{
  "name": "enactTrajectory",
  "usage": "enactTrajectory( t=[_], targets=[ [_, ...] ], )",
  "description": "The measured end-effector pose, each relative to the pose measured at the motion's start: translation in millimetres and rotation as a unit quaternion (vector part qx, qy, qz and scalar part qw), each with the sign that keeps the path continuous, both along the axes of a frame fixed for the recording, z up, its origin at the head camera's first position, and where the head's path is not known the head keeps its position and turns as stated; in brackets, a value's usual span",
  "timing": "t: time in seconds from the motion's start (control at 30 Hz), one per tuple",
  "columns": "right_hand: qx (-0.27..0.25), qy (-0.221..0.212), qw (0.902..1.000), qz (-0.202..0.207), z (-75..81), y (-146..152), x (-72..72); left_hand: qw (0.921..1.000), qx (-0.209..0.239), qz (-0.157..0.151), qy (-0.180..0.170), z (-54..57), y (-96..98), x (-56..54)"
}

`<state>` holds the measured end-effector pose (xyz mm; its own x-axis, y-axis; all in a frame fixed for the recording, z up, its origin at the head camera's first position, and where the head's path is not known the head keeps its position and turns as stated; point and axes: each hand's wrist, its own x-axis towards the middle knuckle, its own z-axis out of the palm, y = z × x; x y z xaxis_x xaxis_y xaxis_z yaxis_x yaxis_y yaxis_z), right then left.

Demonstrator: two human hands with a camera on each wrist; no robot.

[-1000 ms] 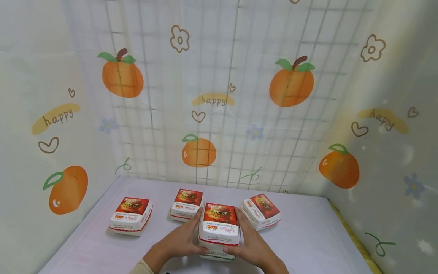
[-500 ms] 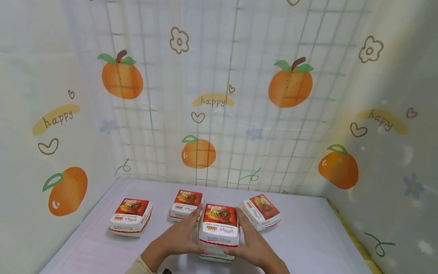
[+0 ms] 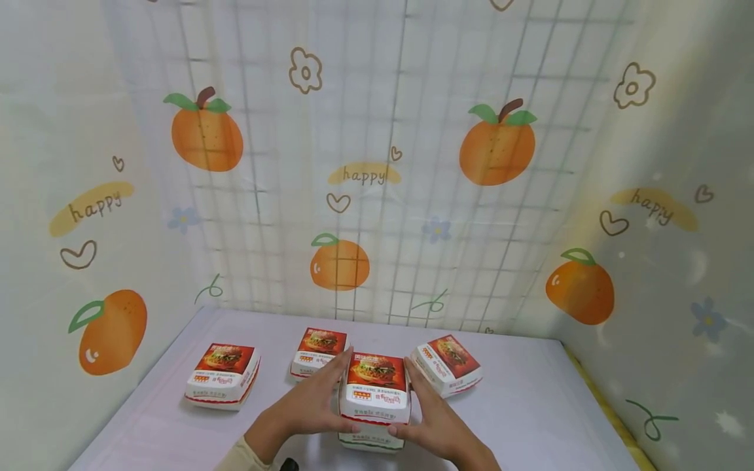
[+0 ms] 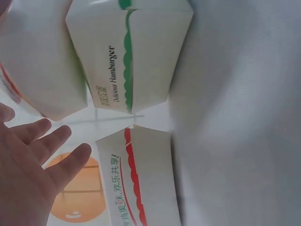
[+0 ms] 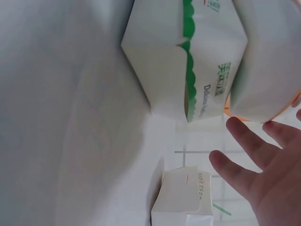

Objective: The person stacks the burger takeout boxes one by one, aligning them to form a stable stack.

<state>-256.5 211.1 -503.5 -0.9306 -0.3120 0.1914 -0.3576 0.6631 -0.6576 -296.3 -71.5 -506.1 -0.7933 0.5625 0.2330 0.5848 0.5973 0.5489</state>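
Observation:
Near the front of the table, a white hamburger box (image 3: 377, 392) with a burger picture and red trim sits on a second hamburger box (image 3: 372, 442) with green trim. My left hand (image 3: 309, 405) holds the upper box at its left side, thumb across the near face. At the right side, my right hand (image 3: 434, 422) holds it likewise. Both wrist views show the outer fingers (image 4: 70, 165) spread and fairly straight beside the upper box. The lower box's green edge and "Delicious Hamburger" print show in the left wrist view.
Three more hamburger boxes stand behind: one at left (image 3: 222, 376), one at back centre (image 3: 320, 351), partly hidden by my left hand, and one turned askew at right (image 3: 448, 365). A curtain (image 3: 377, 216) printed with oranges encloses the white table (image 3: 530, 405) at the back and sides.
Both hands stay on the upper box, which keeps its place on the lower one. Only a slight shift of the head view shows.

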Motion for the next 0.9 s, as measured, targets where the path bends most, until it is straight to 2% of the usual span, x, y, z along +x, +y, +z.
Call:
enactTrajectory(
  t=[0.23,0.57,0.77,0.9],
  targets=[
    [-0.012,-0.008,0.9998,0.012,0.1,3,-2.2,0.9999,-0.004,-0.003,0.014,-6.4,0.1,-1.8],
    [-0.018,-0.027,0.9994,0.009,-0.5,2,-2.3,0.9999,-0.010,0.004,-0.004,-6.2,1.8,-3.0],
    [-0.045,-0.002,0.9989,0.015,-2.4,9,-0.8,0.9999,-0.009,0.003,-0.005,-4.4,1.2,-1.1],
    [-0.047,0.024,0.9986,0.003,-7.5,19,-1.6,1.0000,-0.006,-0.001,0.001,-3.0,0.8,-0.1]
  ],
)
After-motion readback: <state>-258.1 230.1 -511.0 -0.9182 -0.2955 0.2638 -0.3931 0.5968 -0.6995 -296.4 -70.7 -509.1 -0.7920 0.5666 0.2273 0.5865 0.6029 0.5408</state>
